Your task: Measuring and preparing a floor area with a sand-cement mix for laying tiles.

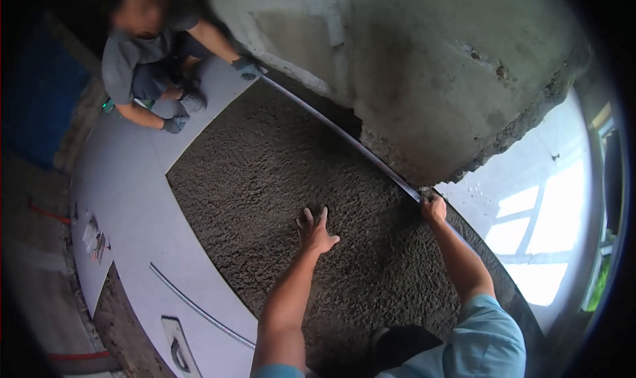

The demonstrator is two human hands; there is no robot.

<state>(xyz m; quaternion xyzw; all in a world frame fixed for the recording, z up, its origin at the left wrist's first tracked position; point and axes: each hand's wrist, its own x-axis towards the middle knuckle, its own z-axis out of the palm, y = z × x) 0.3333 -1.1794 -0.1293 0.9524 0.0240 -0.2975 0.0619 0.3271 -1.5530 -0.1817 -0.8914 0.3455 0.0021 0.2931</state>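
Note:
My left hand (317,234) rests on the dark, rough mortar bed (265,159) with its fingers spread, holding nothing. At the foot of the broken wall, my right hand (434,208) is closed around the near part of a long, pale measuring tape (331,125). The tape stretches along the wall side of the bed. Its far end is at the gloved hand (248,67) of a co-worker, who crouches at the far left on light grey tiles (149,192). My right fingers hide part of the tape.
On the tiles to the left lie a flat trowel (179,348), a thin ridged metal strip (199,306) and a small pile of pieces (95,239). A rough concrete wall (424,67) juts in from the far side. Glossy pale tiles (540,219) reflect window light at right.

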